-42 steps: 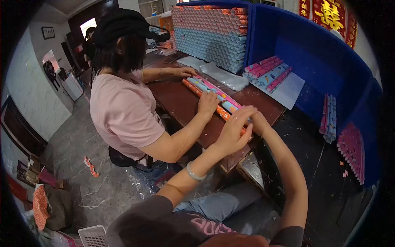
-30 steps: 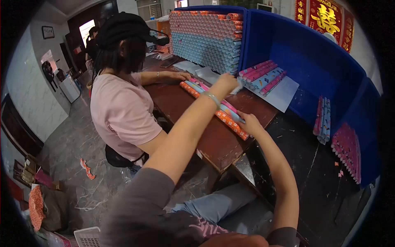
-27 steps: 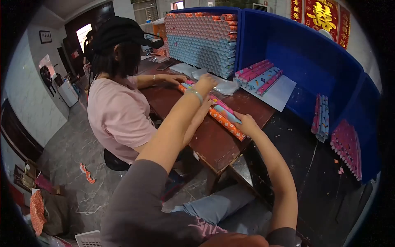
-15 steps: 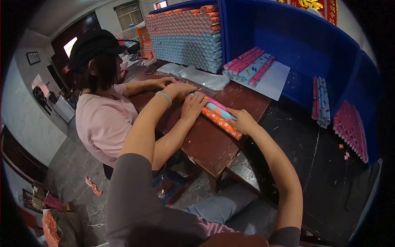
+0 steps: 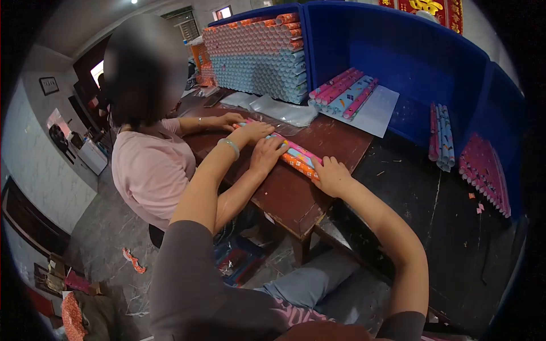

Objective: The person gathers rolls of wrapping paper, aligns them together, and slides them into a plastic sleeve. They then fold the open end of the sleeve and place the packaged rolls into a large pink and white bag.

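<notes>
Fingers of the right hand [image 5: 333, 177] bend over the near right end of the rolls [image 5: 297, 155], touching them; whether they close around that end cannot be told. The left hand [image 5: 256, 132] lies palm down across the rolls farther left, its fingers stretched out; whether they grip is unclear. Pink, blue and orange, the rolls lie side by side on the brown counter [image 5: 284, 204], along its near long edge and short of its right edge.

A co-worker [image 5: 151, 176] sits at the near edge. The co-worker's right hand [image 5: 267, 154] rests on the rolls between the wearer's two hands, and the co-worker's left hand [image 5: 230, 120] is at their far left end. Clear bags [image 5: 284, 109] lie behind, toward the far edge.

Four hands cover much of the rolls, so their left end is hard to make out. The co-worker's head is blurred, and a red sign [image 5: 455, 16] is cut off above.

A tall stack [image 5: 256, 57] of rolls, pink and orange above blue, fills the left part of the blue bin [image 5: 421, 62]. Toward the right are a pink-and-blue bundle [image 5: 344, 95] on a white sheet [image 5: 387, 108], a narrower bundle [image 5: 442, 136] and a pink pile [image 5: 484, 173].
</notes>
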Demonstrator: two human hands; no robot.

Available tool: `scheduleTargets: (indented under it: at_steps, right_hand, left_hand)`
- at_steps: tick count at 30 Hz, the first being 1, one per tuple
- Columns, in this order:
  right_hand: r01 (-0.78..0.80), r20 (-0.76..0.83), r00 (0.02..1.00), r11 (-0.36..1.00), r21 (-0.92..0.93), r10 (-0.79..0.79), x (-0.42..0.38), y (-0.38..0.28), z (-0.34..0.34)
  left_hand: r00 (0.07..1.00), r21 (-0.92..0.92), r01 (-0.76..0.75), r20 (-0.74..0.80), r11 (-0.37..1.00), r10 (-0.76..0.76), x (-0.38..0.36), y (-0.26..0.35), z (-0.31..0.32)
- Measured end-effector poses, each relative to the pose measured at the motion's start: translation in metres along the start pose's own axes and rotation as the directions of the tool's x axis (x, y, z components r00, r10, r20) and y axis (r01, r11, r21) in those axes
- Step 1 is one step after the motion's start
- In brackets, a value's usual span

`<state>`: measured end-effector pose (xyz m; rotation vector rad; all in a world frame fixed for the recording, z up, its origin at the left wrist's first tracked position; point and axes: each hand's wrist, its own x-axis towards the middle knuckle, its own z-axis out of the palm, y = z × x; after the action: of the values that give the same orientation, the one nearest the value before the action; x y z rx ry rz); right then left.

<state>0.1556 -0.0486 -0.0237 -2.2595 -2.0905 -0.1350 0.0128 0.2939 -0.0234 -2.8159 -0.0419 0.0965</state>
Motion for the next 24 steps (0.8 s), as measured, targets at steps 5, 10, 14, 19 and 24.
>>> scheduleTargets:
  at_steps: [5,10,14,19,24]
  right_hand:
    - [0.009,-0.019,1.0,1.0,-0.029,-0.009,-0.002,0.007,-0.001]
    - [0.044,-0.041,0.998,0.997,-0.065,-0.047,-0.03,0.024,-0.027]
    - [0.066,-0.056,0.996,0.997,0.026,-0.064,-0.097,0.051,-0.033]
    - [0.046,0.01,0.999,0.996,0.077,-0.047,-0.182,0.067,-0.039]
    - [0.032,0.071,0.997,0.994,0.104,-0.04,-0.222,0.067,-0.056]
  left_hand:
    - [1.0,0.027,0.029,-0.005,0.999,-0.029,-0.002,0.01,-0.011]
    - [0.991,-0.124,-0.007,-0.132,0.992,-0.009,0.007,0.037,-0.023]
    - [0.958,-0.194,-0.237,-0.211,0.952,0.195,0.021,0.081,-0.037]
    - [0.931,-0.206,-0.334,-0.224,0.92,0.288,0.022,0.158,-0.066]
    - [0.959,-0.35,-0.27,-0.185,0.897,0.217,0.0,0.201,-0.079]
